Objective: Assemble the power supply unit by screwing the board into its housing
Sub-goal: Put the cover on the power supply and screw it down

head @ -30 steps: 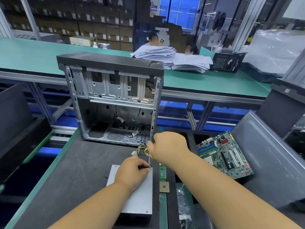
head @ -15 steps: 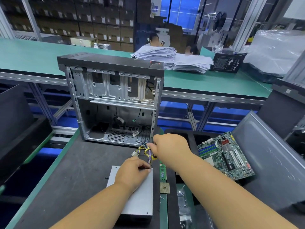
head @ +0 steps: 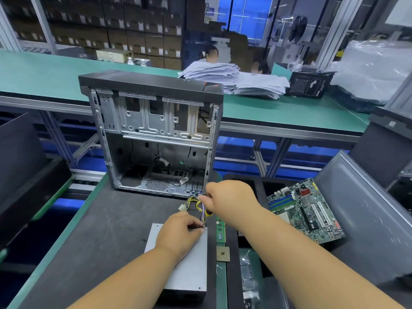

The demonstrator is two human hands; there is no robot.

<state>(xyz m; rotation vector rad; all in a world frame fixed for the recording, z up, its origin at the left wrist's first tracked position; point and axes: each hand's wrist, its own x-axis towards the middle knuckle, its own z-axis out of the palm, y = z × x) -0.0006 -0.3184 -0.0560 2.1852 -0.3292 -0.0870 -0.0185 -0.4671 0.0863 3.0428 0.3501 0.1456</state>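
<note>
Presently, flat grey metal power supply box (head: 187, 270) laid on dark mat (head: 107, 241), long axis running toward open computer case (head: 153, 139). Yellow-handled screwdriver (head: 208, 214) gripped by right hand (head: 229, 200), shaft angled down to box's far corner; tip pinched by left hand (head: 178, 233).

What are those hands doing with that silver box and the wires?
A person is working on a power supply box lying on the dark mat. The right hand grips a yellow-handled screwdriver, pointed down at the box's far corner, where the left hand pinches. Coloured wires bunch there. The open computer case stands behind.
</note>
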